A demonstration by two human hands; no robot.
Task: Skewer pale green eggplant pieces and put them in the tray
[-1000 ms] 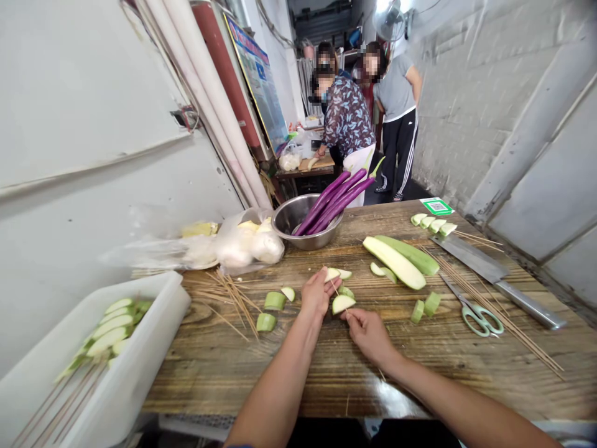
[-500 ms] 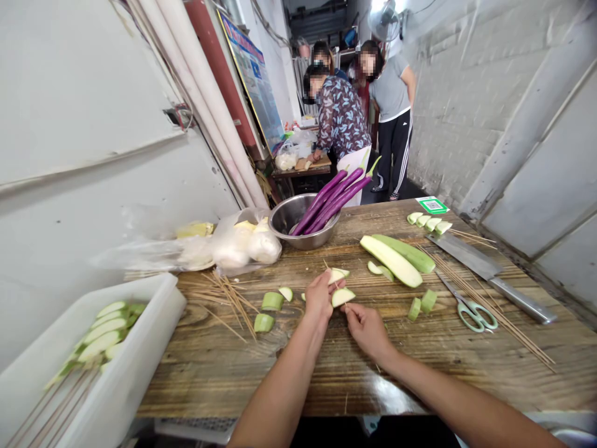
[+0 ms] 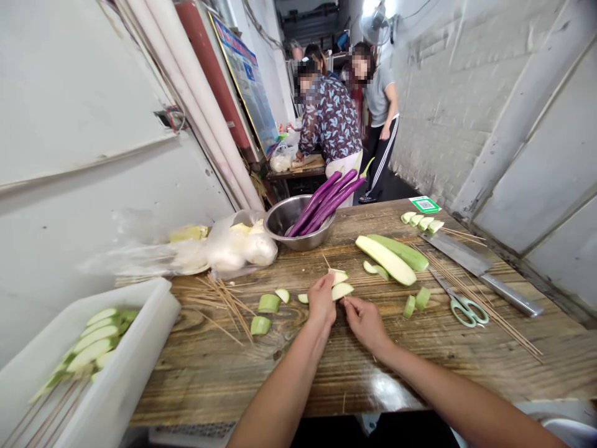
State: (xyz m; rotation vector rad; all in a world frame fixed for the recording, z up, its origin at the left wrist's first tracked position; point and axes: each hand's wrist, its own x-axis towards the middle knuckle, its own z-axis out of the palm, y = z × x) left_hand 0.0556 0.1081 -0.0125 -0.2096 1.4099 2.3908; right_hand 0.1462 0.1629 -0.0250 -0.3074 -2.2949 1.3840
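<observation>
My left hand (image 3: 323, 300) is closed around two pale half-round squash slices, the nearer slice (image 3: 343, 290) showing most clearly. A thin wooden skewer (image 3: 326, 261) runs through them, its tip standing out beyond the far slice (image 3: 339, 276). Close by on the right, my right hand (image 3: 367, 322) pinches the skewer's near end, just below the slices. Left of my hands lie green squash chunks (image 3: 269, 303) and a loose slice (image 3: 282, 295). To the right rest a halved squash (image 3: 386, 259) and smaller squash pieces (image 3: 422, 298).
A steel bowl (image 3: 275, 227) holds purple eggplants (image 3: 321, 205). Loose skewers (image 3: 224, 305) lie near a bagged white bundle (image 3: 237, 246). At left stands a white bin (image 3: 153, 336) with skewered slices. Scissors (image 3: 469, 311) and a cleaver (image 3: 459, 254) lie right. Several people work behind.
The two slices sit closer together in my left hand, and more of the skewer tip shows beyond them. The view has shifted slightly. In back, a person in grey has lowered an arm.
</observation>
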